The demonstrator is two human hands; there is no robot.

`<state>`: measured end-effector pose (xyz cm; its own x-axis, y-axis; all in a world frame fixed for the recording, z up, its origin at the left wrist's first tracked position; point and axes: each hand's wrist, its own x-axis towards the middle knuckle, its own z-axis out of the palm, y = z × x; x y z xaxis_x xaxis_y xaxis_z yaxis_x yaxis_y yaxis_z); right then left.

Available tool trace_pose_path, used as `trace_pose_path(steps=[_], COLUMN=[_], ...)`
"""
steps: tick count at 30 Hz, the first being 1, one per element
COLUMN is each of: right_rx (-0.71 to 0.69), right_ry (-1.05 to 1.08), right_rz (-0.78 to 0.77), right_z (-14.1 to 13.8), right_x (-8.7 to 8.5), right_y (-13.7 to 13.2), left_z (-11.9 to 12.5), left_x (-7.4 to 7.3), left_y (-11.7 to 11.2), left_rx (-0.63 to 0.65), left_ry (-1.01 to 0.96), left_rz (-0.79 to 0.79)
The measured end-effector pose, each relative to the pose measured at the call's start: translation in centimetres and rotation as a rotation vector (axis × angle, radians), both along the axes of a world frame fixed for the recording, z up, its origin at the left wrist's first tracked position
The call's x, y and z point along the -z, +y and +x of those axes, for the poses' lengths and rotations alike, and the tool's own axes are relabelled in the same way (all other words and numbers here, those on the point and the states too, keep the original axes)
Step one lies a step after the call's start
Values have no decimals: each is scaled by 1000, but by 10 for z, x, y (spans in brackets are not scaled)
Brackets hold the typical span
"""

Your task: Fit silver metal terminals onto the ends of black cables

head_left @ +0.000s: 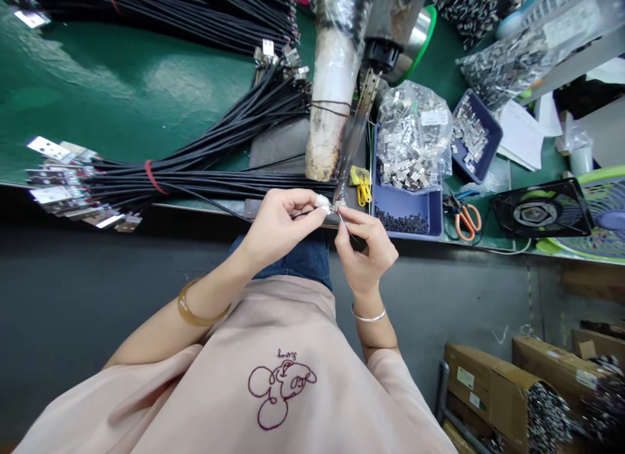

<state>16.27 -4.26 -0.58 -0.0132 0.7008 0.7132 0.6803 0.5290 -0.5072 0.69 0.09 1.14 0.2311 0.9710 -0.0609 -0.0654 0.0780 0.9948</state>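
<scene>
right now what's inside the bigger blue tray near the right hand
The blue tray holds a clear plastic bag of small metal pieces and, at its near end, small black pieces. The bag hides whatever lies beneath it.

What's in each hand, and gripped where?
Left hand: black cable, pinched apparently near one end, tip unclear. Right hand: thin wire, pinched near its upper end.

Near the view's centre, the left hand [276, 226] pinches a small piece [334, 208], too tiny to identify, while the fingers of the right hand [367, 245] hold a thin wire [347, 227]. From there, red-banded black cables [195, 181] lie at nine o'clock on the green tabletop [97, 96], a whitish tube [333, 83] at twelve, a blue tray [436, 213] and orange-handled scissors [467, 222] at three.
</scene>
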Motion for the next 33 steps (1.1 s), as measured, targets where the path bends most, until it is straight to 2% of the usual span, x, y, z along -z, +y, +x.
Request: trace_pose_path(steps=[8, 11, 17, 20, 28, 33], right_rx=[1, -31, -68, -48, -26, -30], right_ry=[49, 100, 333, 270, -41, -100], right_rz=[60, -17, -231, -216, 23, 69], right_z=[3, 2, 5, 5, 1, 2], right_x=[7, 5, 1, 2, 1, 1], right_y=[-2, -3, -2, -2, 3, 7], left_z=[1, -1, -3, -2, 0, 1], left_x=[3, 4, -1, -1, 2, 1], left_y=[0, 0, 1, 1, 3, 3], left_rx=[4, 28, 85, 50, -2, -25], left_ry=[6, 27, 5, -21, 0, -5], left_rz=[-4, 11, -31, -34, -24, -30])
